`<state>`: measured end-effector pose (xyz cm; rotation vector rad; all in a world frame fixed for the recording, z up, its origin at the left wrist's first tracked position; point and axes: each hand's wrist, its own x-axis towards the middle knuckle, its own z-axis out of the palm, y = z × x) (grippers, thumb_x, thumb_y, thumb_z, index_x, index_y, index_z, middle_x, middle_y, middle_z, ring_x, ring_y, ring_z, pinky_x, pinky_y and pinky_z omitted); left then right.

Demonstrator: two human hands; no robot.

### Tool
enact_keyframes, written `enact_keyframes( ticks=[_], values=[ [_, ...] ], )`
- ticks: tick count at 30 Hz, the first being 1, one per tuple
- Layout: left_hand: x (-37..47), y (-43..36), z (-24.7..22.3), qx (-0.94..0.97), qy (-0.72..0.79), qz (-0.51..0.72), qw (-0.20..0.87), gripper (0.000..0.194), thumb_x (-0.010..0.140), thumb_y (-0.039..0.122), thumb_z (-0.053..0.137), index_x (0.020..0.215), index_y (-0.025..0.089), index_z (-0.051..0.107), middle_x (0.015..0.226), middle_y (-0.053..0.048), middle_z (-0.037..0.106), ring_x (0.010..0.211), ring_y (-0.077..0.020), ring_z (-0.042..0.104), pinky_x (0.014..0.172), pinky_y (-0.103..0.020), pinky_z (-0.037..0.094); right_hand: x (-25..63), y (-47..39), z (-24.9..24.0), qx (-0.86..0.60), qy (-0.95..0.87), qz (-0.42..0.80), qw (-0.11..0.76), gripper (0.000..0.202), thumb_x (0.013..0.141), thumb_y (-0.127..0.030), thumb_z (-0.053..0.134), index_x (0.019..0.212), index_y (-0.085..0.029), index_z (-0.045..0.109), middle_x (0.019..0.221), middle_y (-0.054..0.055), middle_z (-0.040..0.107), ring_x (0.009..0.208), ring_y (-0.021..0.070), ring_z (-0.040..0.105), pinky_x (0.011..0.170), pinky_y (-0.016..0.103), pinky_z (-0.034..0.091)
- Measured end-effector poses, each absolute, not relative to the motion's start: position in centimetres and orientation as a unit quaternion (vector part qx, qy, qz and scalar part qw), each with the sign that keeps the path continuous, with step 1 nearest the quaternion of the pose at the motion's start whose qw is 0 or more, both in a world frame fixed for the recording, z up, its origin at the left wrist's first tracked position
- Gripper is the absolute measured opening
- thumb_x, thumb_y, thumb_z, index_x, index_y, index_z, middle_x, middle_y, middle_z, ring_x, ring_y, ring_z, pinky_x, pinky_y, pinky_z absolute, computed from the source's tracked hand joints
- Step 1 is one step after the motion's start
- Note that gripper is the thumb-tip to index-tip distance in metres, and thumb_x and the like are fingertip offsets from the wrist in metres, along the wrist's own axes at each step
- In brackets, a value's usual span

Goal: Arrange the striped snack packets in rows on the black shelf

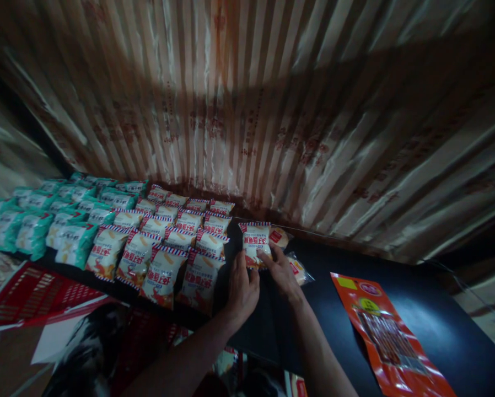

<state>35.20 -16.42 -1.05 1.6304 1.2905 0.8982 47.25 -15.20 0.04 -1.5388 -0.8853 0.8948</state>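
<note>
Left hand [243, 284] and right hand [283, 266] are closed on the lower sides of one snack packet [254, 238], held upright on the black table [266, 325], right of matching packets [179, 239]; light pressure seems best, contents uncrushed, clear-wrapped pack [279, 237] behind not nudged. Corrugated sheet [247, 121] beyond.

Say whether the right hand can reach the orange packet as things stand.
Likely yes: nothing covers the orange packet, and black tabletop separates it from the right forearm. The right hand touches a snack bag and would first have to leave it.
</note>
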Motion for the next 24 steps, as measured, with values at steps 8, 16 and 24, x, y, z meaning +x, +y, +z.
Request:
enact_keyframes(
  ticks=[8,16,24],
  values=[
    [34.8,-15.9,-1.6,0.645,0.522,0.376,0.413,0.053,0.082,0.017,0.043,0.135,0.010,0.041,0.143,-0.015,0.040,0.134,-0.0233,0.035,0.112,-0.036,0.029,46.0,-14.5,-1.0,-0.651,-0.369,0.355,0.561,0.056,0.069,-0.049,0.064,0.115,-0.017,0.055,0.102,0.008,0.068,0.089,0.0230,0.064,0.079,0.036,0.051],
    [35.0,-15.7,-0.9,0.628,0.540,0.380,0.412,0.051,0.081,0.014,0.043,0.132,0.008,0.044,0.145,-0.016,0.037,0.136,-0.0222,0.032,0.113,-0.033,0.026,46.0,-14.1,-1.5,-0.679,-0.397,0.300,0.539,0.060,0.072,-0.051,0.058,0.119,-0.015,0.055,0.104,0.010,0.068,0.090,0.0246,0.064,0.076,0.036,0.051],
    [35.9,-14.1,0.6,0.605,0.557,0.361,0.441,0.050,0.087,0.020,0.037,0.135,0.008,0.042,0.149,-0.014,0.031,0.139,-0.0195,0.025,0.116,-0.033,0.017,45.9,-11.5,-0.7,-0.718,-0.403,0.247,0.511,0.059,0.073,-0.052,0.052,0.117,-0.012,0.057,0.100,0.013,0.068,0.088,0.0259,0.064,0.079,0.037,0.049]
  ],
)
